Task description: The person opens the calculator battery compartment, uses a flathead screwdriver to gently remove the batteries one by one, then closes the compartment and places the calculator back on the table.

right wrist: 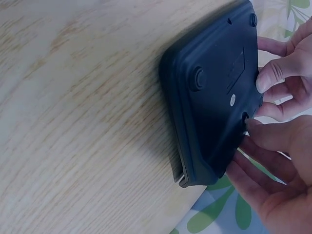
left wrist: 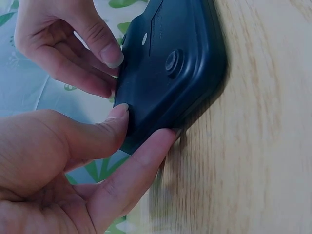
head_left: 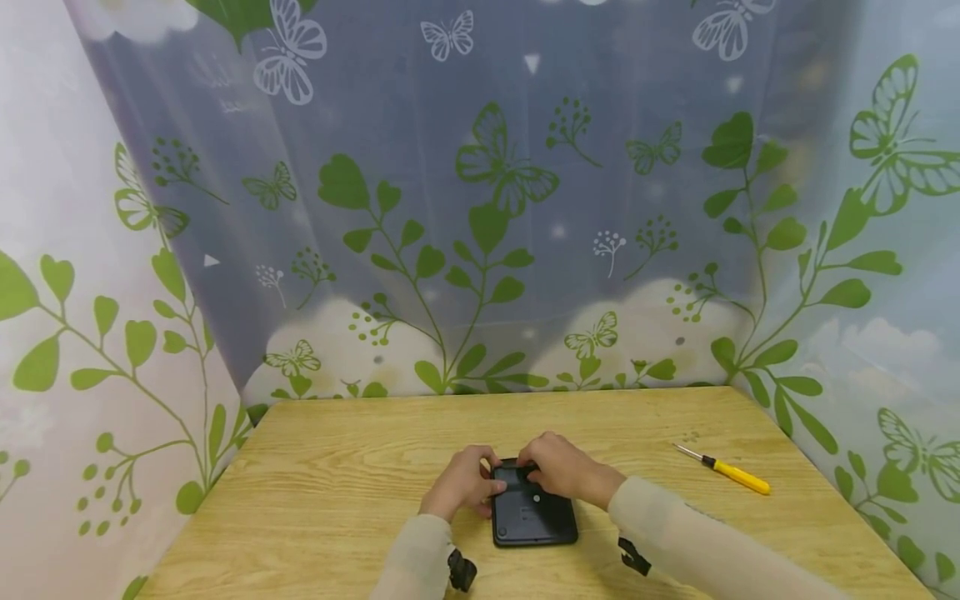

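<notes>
A black calculator [head_left: 534, 527] lies with its underside up on the wooden table, showing round feet and a small white sticker [right wrist: 232, 100]. My left hand [head_left: 463, 483] pinches its left edge near the far end, with the thumb on the back and the index finger along the side. At the far edge, my right hand [head_left: 564, 468] grips the casing. Its thumb [right wrist: 268, 134] presses at a dark recess there, while the other fingers reach round the edge in the right wrist view.
A screwdriver with a yellow handle [head_left: 738, 477] lies to the right on the wooden table [head_left: 337, 467]. Behind and beside the table hangs a curtain [head_left: 420, 250] printed with leaves and butterflies.
</notes>
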`<action>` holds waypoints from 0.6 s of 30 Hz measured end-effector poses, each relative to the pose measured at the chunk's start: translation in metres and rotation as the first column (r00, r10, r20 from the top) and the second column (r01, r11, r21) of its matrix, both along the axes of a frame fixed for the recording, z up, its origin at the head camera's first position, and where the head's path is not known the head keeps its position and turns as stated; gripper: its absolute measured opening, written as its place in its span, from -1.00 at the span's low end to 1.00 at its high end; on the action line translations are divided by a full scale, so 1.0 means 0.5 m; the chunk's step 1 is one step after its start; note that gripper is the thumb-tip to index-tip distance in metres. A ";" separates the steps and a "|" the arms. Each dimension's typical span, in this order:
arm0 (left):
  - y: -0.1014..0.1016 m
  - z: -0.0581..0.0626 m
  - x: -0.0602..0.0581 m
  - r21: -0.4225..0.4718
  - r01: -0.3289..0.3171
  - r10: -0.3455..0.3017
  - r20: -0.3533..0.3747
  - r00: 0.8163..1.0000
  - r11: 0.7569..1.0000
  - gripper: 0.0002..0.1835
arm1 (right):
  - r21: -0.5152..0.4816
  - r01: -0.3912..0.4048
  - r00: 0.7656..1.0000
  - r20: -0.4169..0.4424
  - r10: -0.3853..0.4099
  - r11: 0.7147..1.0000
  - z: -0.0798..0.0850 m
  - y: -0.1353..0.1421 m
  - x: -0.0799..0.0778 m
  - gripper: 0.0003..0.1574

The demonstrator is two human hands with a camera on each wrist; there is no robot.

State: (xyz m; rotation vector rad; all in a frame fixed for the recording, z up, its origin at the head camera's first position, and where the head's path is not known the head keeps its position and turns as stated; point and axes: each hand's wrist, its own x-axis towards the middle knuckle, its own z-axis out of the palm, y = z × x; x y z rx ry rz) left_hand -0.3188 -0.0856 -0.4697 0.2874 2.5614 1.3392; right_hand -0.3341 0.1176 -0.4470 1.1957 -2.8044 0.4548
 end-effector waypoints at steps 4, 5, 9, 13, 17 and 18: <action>0.000 -0.001 -0.001 -0.002 -0.004 0.004 -0.001 1.000 1.000 -0.74 | 0.009 0.018 1.000 -0.015 -0.018 1.000 -0.005 -0.003 -0.001 -0.80; 0.000 -0.001 -0.001 0.000 -0.005 0.005 -0.002 1.000 1.000 -0.74 | 0.010 0.021 1.000 -0.020 -0.021 1.000 -0.006 -0.003 -0.002 -0.80; 0.000 0.002 0.000 0.004 -0.008 0.008 -0.003 1.000 1.000 -0.74 | 0.014 0.033 0.999 -0.037 -0.032 0.999 -0.009 -0.004 -0.002 -0.80; 0.000 0.002 0.000 0.001 -0.013 0.013 0.000 1.000 1.000 -0.74 | 0.021 0.042 0.998 -0.045 -0.041 0.999 -0.012 -0.005 -0.003 -0.80; 0.000 0.000 0.001 0.000 -0.011 0.011 0.000 1.000 1.000 -0.75 | 0.023 0.050 0.998 -0.045 -0.049 0.998 -0.014 -0.005 -0.002 -0.80; 0.000 0.000 0.002 -0.002 -0.011 0.011 0.000 1.000 1.000 -0.75 | 0.021 0.048 0.998 -0.045 -0.047 0.999 -0.014 -0.005 -0.001 -0.80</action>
